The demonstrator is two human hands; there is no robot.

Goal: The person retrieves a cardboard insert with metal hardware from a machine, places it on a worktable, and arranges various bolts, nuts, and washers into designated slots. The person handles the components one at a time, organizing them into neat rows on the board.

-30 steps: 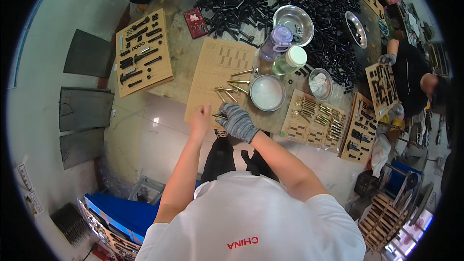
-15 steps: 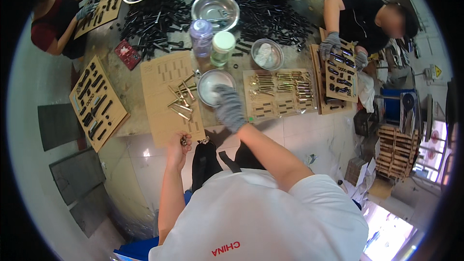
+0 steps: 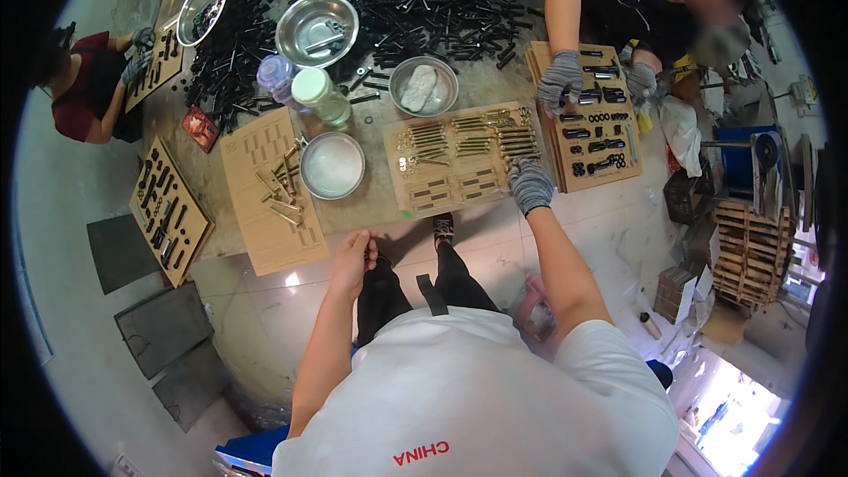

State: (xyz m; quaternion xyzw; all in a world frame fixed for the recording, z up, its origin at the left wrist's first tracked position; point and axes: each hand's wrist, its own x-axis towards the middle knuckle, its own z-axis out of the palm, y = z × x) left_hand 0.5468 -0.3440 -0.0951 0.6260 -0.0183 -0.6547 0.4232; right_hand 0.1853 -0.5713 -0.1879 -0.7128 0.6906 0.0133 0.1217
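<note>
My bare left hand (image 3: 355, 258) is held just off the table's front edge, its fingers curled closed. A small dark thing seems to be in them, too small to name. My right hand (image 3: 531, 186), in a grey striped glove, is over the right edge of a cardboard sheet (image 3: 424, 172) bearing rows of gold-coloured bolts (image 3: 473, 146). Its fingertips are bunched at the end of the right-hand bolts; what they pinch, if anything, is hidden. Left of that sheet stands a white-filled bowl (image 3: 333, 166). Loose gold-coloured bolts (image 3: 281, 184) lie on another cardboard sheet (image 3: 256, 146).
Two bottles (image 3: 320, 95) and a steel bowl (image 3: 316, 31) stand before a heap of black bolts (image 3: 415, 9). Another bowl (image 3: 424, 87) holds a white lump. At right a gloved co-worker (image 3: 561, 84) handles a stack of filled boards (image 3: 596, 128); another person (image 3: 88, 88) works far left.
My right hand has left the white-filled bowl and moved right to the bolts on the cardboard sheet. The view has shifted to the right. My left hand stays closed near the table edge.
</note>
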